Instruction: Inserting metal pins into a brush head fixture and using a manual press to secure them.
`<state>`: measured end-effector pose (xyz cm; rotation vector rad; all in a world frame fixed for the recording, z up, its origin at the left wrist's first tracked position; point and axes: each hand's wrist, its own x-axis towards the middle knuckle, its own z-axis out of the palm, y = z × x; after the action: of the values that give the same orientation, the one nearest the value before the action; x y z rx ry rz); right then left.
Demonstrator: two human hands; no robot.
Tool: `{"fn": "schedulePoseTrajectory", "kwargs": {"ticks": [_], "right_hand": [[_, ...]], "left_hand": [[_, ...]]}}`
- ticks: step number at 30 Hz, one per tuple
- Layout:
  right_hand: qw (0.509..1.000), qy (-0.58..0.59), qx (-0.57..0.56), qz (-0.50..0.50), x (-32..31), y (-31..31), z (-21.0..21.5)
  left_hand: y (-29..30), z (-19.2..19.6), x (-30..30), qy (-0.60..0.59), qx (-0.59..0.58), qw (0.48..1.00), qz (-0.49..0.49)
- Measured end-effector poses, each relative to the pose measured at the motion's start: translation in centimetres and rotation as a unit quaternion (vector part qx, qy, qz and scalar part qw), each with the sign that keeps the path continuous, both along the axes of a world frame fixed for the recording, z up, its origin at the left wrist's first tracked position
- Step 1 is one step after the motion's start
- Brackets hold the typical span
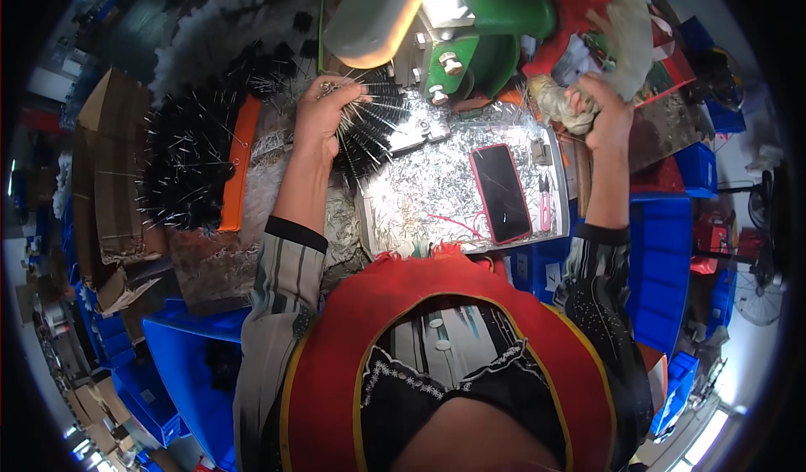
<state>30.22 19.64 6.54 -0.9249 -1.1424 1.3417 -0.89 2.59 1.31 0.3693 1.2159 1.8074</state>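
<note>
My left hand (321, 118) is closed around the wire ends of a fanned bunch of small black-bristled wire brushes (369, 132), beneath the lamp. At the far right, my right hand (606, 112) grips a crumpled off-white cloth (564, 109), with a loose pale length rising above it, blurred. A green machine (470, 56) with bolts stands between my hands. Just below it lies a shiny metal tray (411, 195) strewn with fine wire scraps. On the tray rest a dark phone in a red case (501, 193) and a slim pink-handled tool (544, 207).
A large heap of black wire brushes (180, 153) lies at the left beside an orange strip (238, 170). Cardboard (117, 170) stands farther left. Blue bins (197, 371) flank me on both sides. A lit lamp head (378, 18) hangs low over the machine.
</note>
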Motion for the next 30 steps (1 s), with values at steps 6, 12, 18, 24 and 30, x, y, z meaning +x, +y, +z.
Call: {"fn": "schedulePoseTrajectory", "kwargs": {"ticks": [6,12,18,24,30], "right_hand": [[0.989,-0.111,-0.047,0.091,0.0,-0.3,7.8],[0.993,-0.100,0.011,0.068,-1.6,-1.3,9.3],[0.977,0.025,0.207,0.045,-1.3,-0.1,-4.6],[1.000,-0.001,0.019,0.007,-0.7,-1.1,1.4],[0.991,-0.108,-0.023,0.078,-1.0,-0.1,8.2]], "left_hand": [[0.8,-0.1,0.5,-0.001,-0.007,0.999,0.042],[1.0,-0.2,0.3,0.027,-0.034,0.998,0.054],[0.9,-0.7,0.3,0.017,-0.014,0.999,0.038],[-1.2,-1.5,0.1,-0.029,0.046,0.998,0.032],[-0.8,-1.2,0.3,-0.011,0.034,0.998,0.052]]}}
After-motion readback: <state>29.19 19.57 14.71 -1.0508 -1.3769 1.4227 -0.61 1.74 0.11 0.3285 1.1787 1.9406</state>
